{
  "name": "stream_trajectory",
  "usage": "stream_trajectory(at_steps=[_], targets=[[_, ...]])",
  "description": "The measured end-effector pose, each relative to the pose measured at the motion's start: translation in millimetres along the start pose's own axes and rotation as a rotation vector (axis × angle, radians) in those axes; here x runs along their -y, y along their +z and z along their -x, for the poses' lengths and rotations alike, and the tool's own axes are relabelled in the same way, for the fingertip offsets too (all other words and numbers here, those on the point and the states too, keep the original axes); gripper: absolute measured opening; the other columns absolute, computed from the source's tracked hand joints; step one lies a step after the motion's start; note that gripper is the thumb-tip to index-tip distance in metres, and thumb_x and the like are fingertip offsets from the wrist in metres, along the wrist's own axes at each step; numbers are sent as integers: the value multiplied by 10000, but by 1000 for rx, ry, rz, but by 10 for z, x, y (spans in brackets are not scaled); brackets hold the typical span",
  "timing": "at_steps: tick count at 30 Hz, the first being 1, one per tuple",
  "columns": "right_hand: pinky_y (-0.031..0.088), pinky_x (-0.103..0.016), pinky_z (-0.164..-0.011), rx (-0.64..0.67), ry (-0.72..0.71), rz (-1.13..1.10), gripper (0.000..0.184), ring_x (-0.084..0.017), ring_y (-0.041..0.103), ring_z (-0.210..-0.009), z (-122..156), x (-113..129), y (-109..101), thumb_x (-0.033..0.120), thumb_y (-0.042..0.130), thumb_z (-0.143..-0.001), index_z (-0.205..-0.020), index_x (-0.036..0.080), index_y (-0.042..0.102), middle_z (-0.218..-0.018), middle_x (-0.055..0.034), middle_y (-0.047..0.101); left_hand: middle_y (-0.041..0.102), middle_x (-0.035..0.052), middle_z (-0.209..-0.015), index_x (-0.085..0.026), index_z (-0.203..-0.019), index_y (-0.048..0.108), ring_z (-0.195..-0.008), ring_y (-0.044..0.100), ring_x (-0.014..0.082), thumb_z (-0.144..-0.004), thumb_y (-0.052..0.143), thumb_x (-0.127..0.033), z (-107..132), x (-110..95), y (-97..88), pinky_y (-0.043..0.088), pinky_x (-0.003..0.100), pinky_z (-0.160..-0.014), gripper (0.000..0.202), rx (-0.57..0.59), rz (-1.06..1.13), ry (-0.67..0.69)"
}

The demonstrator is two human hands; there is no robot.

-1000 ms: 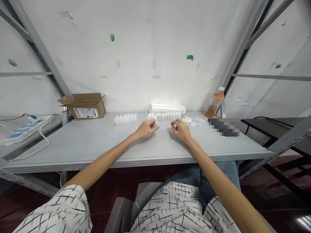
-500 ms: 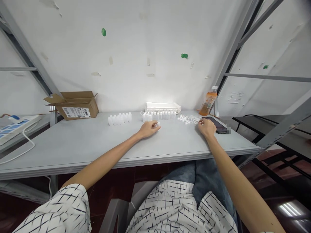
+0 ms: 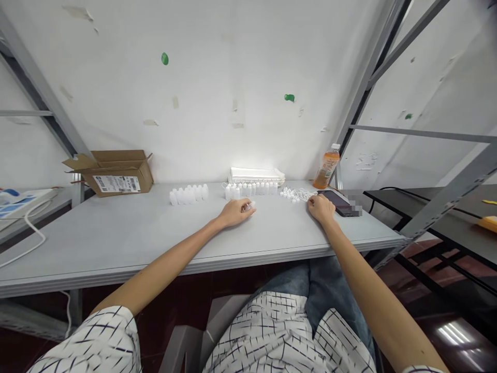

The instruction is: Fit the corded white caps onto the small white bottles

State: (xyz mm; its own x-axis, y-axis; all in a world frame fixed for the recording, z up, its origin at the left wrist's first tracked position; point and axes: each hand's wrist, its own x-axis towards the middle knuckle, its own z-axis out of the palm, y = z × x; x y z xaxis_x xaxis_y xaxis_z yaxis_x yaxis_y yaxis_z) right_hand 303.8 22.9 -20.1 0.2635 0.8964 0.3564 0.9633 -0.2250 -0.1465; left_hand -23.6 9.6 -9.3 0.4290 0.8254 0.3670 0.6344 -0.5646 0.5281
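Note:
My left hand (image 3: 235, 212) rests on the table with its fingers curled around a small translucent white bottle (image 3: 250, 205). Behind it stands a row of small white bottles with tips (image 3: 258, 188). More plain white bottles (image 3: 189, 195) are grouped to the left of that hand. Over on the right, my right hand (image 3: 322, 208) is closed beside a pile of small white caps (image 3: 289, 194) and white loops (image 3: 306, 194). Whatever its fingers hold, if anything, is hidden. A dark phone (image 3: 338, 202) lies just right of it.
An opened cardboard box (image 3: 120, 173) sits at the back left. Against the wall lies a stack of white sheets or trays (image 3: 256, 175). An orange drink bottle (image 3: 326, 167) leans at the back right. A power strip (image 3: 27, 204) with a white cable is at far left.
The camera view has shifted slightly. My right hand has moved a little left and toward me, off the end of the loops. My left hand still holds the bottle.

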Motion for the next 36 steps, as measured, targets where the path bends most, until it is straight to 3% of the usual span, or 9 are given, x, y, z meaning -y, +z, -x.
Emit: stream_trajectory(at_steps=[5, 11, 14, 17, 21, 27, 31, 36], targets=[[373, -304, -666, -49, 59, -60, 290, -255, 602, -889, -2, -6, 8, 241, 428, -896, -1028, 173, 677, -1083, -140, 607, 552, -12, -662, -170, -765, 582, -610, 475, 130, -815, 515, -466, -6, -4, -1, 301, 257, -566, 307, 0, -14, 6], [384, -307, -698, -198, 181, -253, 244, -243, 602, -874, 5, -32, 9, 241, 466, -876, -994, 158, 661, -1011, -139, 648, 545, -13, -657, -170, -729, 563, -601, 473, 125, -817, 518, -462, 3, -31, -20, 303, 256, -566, 308, 9, -16, 1], [397, -310, -719, -304, 162, -410, 207, -230, 619, -804, -10, -25, 11, 243, 485, -851, -933, 156, 653, -855, -105, 680, 543, -14, -653, -174, -709, 536, -601, 473, 125, -808, 529, -456, 7, -37, -20, 310, 253, -566, 299, -5, -3, 1], [417, -305, -716, -426, 103, -604, 193, -195, 625, -646, -8, 61, 0, 266, 474, -843, -856, 154, 630, -707, -57, 668, 544, -15, -634, -180, -660, 457, -583, 479, 115, -799, 537, -414, 3, -54, -7, 336, 244, -564, 284, -23, 73, -2], [426, -285, -657, -551, -73, -717, 191, -157, 604, -544, 96, 395, -33, 298, 467, -839, -803, 161, 596, -741, -49, 672, 587, 1, -681, -188, -712, 410, -517, 526, 93, -818, 492, -343, -17, -91, 16, 366, 211, -480, 204, 52, 478, -100], [393, -258, -608, -467, -426, -683, 162, -131, 585, -578, 338, 1103, -52, 257, 447, -856, -798, 182, 579, -807, -43, 665, 399, -66, -583, -191, -808, 481, -425, 386, 54, -752, 585, -267, -47, -81, -3, 292, 168, -368, 141, -7, 878, -310], [353, -250, -570, -423, -503, -622, 150, -124, 568, -579, 418, 1360, -26, 220, 444, -867, -817, 182, 580, -819, -43, 656, 362, -71, -585, -184, -836, 525, -434, 340, 47, -703, 704, -410, -63, -70, -13, 253, 165, -358, 317, -55, 865, -360], [311, -244, -533, -394, -539, -563, 159, -125, 566, -596, 485, 1421, -1, 210, 444, -876, -849, 175, 597, -826, -46, 651, 355, -79, -524, -177, -795, 546, -433, 307, 57, -679, 718, -458, -78, -50, 41, 250, 185, -383, 350, -77, 720, -361]])
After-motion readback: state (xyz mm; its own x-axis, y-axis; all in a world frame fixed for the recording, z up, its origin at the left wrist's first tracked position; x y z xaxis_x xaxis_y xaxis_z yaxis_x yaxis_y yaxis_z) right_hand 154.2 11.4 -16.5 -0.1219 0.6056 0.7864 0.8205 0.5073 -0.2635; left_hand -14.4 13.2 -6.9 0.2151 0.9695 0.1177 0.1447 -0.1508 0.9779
